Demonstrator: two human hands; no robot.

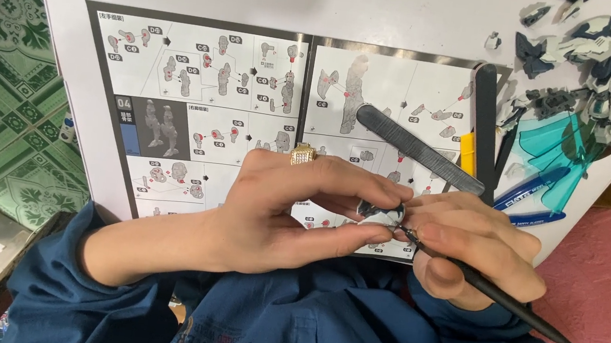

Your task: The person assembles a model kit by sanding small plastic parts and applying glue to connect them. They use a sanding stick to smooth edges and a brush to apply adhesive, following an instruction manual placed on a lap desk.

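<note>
Left hand [294, 208], ringed, pinches a small white-and-dark model part [380, 213] between thumb and fingertips at frame centre. Right hand [479, 250], at 3 o'clock of the part, is closed in a pen grip on a thin black tool [504, 298], tip touching the part. Beneath: an open instruction sheet [200, 92]; a grey file [417, 149] at 12 o'clock; loose model pieces [598, 51] at 2 o'clock.
</note>
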